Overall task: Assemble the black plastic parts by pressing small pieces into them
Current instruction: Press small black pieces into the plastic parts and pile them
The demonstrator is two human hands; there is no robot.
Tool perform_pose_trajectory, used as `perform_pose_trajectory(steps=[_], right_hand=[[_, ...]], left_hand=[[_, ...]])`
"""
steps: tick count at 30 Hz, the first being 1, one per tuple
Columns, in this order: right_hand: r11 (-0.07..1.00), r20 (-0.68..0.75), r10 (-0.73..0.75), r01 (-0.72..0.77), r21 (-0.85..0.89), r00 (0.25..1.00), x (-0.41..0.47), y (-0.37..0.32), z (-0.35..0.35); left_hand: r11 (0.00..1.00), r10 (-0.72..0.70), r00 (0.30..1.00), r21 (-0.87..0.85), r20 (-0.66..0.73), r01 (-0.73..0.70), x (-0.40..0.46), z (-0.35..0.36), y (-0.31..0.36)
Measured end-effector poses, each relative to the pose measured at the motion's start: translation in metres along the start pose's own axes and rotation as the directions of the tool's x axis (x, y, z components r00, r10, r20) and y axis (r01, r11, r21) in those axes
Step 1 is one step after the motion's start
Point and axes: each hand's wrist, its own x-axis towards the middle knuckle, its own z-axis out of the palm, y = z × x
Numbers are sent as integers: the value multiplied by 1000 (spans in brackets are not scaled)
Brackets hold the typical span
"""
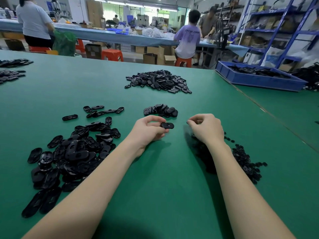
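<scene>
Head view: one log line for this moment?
left hand: holds black oval plastic part | right hand: pinches small black piece | not yet joined

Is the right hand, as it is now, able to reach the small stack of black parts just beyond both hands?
Probably yes: the small stack lies just ahead and left of the right hand, with bare green mat between, though its fingers already pinch something small.

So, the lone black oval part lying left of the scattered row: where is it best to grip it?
Pinch the lone oval part across its two long edges, coming from above. It lies flat on the green mat, apart from its neighbours, so the narrow width is free for thumb and finger.
</scene>
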Motion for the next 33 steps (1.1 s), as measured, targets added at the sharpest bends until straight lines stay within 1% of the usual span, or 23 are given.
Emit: perform_pose_trajectory(steps=[2,3,5,6,9,11,13,16,18,21,24,27,33], right_hand=[[952,80,1,-26,304,997,-4,-9,-4],[918,109,-12,-32,395,994,-7,-14,-5],[863,171,-47,-46,503,984,-14,-21,-7],[845,212,-67,-57,531,975,-18,-24,-7],[836,315,-104,-89,541,944,-26,-31,-6],[840,331,-87,-109,531,940,-28,-33,-4],[846,336,-68,-124,519,940,-29,-33,-2],[840,342,-40,-153,521,939,-26,-33,-1],[840,353,-26,-172,515,935,-24,-32,-1],[830,397,-20,-205,518,918,-23,-32,-1],[813,442,-20,-243,529,897,-22,-32,-1],[825,428,-12,-233,515,904,-22,-32,0],[858,370,7,-196,474,929,-20,-29,0]], left_hand=[[1000,21,999,18,-31,-20,0,0,1],[999,31,998,21,-47,-30,0,0,1],[998,52,996,30,-75,-50,1,0,0],[997,64,994,37,-87,-61,0,0,-1],[993,105,989,72,-105,-98,1,0,-1],[995,100,992,34,-70,-98,1,0,0],[997,67,997,-29,-33,-68,1,-1,1],[994,19,999,-104,-32,-22,1,-2,2],[991,12,1000,-135,-18,-14,1,-2,2],[992,49,999,-120,17,-46,0,-3,2],[991,76,997,-108,-1,-76,-1,-1,2],[992,56,998,-108,-32,-59,-2,-1,4],[996,55,998,-71,-25,-57,-5,-2,7]])
